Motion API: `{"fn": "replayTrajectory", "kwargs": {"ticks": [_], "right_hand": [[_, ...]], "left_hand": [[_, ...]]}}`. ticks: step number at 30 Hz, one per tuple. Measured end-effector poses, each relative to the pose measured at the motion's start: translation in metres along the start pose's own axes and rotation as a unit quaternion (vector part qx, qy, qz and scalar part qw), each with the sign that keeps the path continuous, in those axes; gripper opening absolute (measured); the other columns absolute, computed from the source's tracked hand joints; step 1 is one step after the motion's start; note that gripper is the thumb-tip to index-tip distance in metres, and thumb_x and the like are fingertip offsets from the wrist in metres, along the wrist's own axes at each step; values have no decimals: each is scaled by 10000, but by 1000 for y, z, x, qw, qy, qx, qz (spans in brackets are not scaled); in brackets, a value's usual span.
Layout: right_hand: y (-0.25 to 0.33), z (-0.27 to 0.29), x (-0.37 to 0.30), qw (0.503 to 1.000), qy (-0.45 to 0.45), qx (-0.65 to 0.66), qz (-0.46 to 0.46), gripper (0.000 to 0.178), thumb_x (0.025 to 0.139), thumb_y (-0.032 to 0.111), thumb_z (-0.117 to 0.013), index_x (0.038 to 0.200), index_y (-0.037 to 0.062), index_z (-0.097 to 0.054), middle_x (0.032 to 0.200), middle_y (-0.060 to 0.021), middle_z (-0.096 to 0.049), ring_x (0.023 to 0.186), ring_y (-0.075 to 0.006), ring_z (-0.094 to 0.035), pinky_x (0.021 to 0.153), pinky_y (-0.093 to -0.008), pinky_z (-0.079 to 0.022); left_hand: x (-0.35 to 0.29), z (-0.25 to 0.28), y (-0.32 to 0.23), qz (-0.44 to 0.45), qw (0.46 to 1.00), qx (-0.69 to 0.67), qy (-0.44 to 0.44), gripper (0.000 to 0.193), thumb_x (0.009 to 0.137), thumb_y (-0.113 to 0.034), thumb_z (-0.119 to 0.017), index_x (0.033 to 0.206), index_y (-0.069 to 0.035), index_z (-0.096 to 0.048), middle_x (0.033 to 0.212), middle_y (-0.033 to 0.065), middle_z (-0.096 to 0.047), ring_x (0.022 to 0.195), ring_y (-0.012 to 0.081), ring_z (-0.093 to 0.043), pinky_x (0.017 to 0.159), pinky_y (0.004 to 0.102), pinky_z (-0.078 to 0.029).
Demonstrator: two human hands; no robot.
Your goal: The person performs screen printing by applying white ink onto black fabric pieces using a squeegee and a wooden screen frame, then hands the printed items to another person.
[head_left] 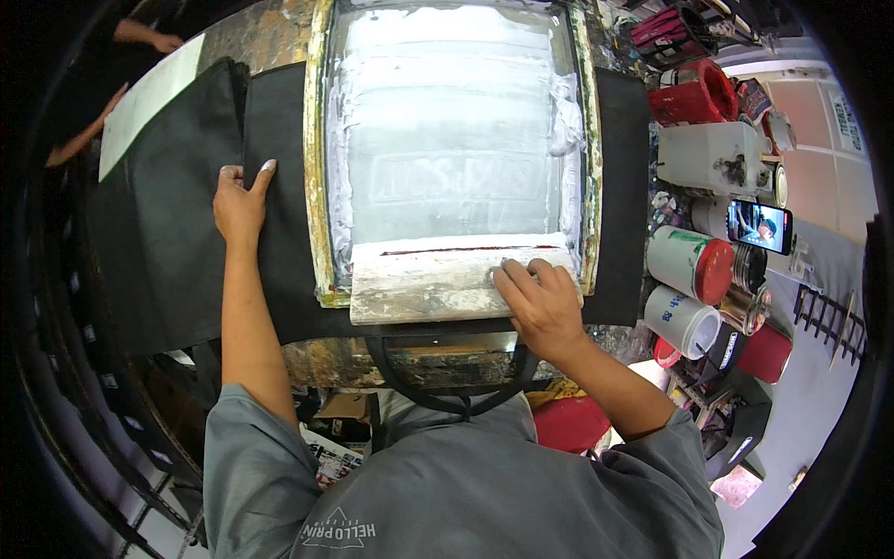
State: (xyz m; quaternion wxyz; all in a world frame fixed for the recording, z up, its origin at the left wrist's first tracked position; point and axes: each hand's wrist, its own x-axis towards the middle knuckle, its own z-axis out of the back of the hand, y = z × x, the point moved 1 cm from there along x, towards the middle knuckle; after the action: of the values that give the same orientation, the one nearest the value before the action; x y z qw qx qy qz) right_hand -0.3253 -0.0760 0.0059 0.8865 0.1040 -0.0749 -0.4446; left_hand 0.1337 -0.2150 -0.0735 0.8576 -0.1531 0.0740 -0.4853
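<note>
A screen-printing frame (315, 186) with an ink-stained wooden rim lies in front of me. White ink (447, 121) coats its mesh, thicker along both sides, and a faint rectangular design shows through. My right hand (540, 298) grips a wide wooden squeegee (419, 289) from above at the mesh's near end; some fingertips are hidden behind it. Beneath and around the frame spreads black fabric (168, 252) with a looped black handle (400, 387) at the near edge, like a tote bag. Left of the frame, my left hand (240, 205) rests on black fabric, thumb and forefinger apart, holding nothing visible.
At the far left, another person's hands (166, 43) are near a pale board (154, 102). Ink tubs (689, 261), a white jug (703, 154), red containers (694, 93) and a lit phone (759, 226) crowd the right side. The stained table edge (326, 363) runs before me.
</note>
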Motion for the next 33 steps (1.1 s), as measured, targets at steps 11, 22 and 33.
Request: {"fn": "replayTrajectory", "kwargs": {"ticks": [11, 22, 33], "right_hand": [[-16, 28, 27, 994, 75, 76, -5, 557, 736, 224, -895, 1224, 119, -647, 1063, -75, -649, 1002, -297, -628, 863, -430, -495], [-7, 20, 62, 989, 20, -103, -104, 342, 854, 186, -820, 1140, 132, -641, 1014, -60, -665, 1022, -256, -652, 903, -457, -438], [-5, 51, 58, 989, 3, -106, -99, 486, 767, 157, -864, 1191, 125, -628, 1060, -75, -663, 1053, -298, -649, 866, -490, -440]], "left_hand": [[-84, 48, -23, -207, 966, -60, -142, 496, 1000, -287, -767, 1380, 3, -637, 1309, 225, -678, 1213, 400, -637, 1083, 491, -480], [-240, 43, -28, -185, 973, -118, 74, 890, 850, -348, -923, 1521, 53, -497, 1475, 252, -483, 1357, 434, -466, 1105, 526, -440], [-236, 25, -17, -167, 975, -143, 35, 1047, 746, -342, -983, 1595, -23, -460, 1410, 242, -515, 1327, 440, -489, 1140, 552, -393]]}}
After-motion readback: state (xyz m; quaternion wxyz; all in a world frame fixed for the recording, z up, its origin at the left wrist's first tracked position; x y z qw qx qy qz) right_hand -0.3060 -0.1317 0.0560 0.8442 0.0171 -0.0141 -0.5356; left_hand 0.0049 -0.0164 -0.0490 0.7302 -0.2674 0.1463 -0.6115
